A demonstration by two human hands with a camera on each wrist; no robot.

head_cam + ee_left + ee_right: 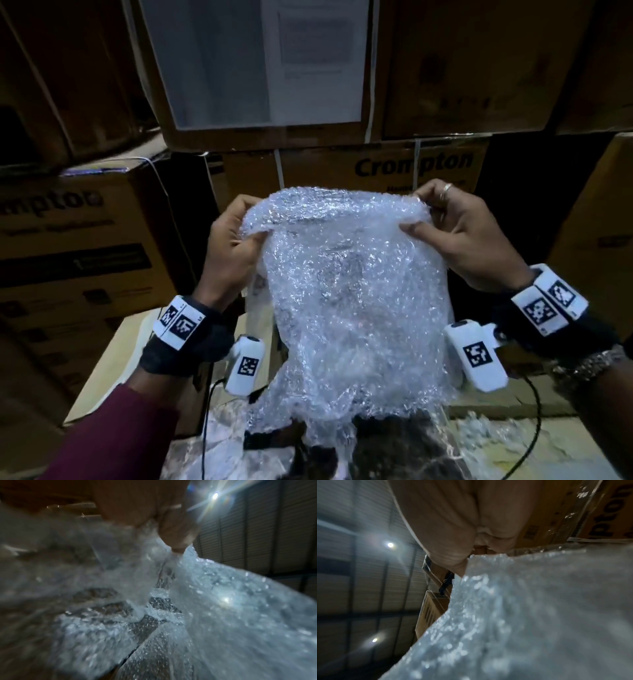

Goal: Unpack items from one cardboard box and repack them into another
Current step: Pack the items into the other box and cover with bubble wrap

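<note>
A clear bubble wrap bag [352,301] hangs in front of me, held up by its top edge. My left hand [236,236] pinches the bag's upper left corner and my right hand [445,226] pinches the upper right corner. In the left wrist view my fingers [178,534] grip the bubble wrap [231,608], blurred. In the right wrist view my palm [462,527] holds the bubble wrap [530,615] edge. The bag's lower end reaches down to more bubble wrap [479,442] below. Whether anything is inside the bag is not clear.
Stacked brown cardboard cartons [411,168] printed with a brand name fill the wall ahead and both sides. A light cardboard flap [113,359] lies at lower left. Thin black cables [534,411] hang from my wrist cameras. Ceiling lamps [390,545] shine above.
</note>
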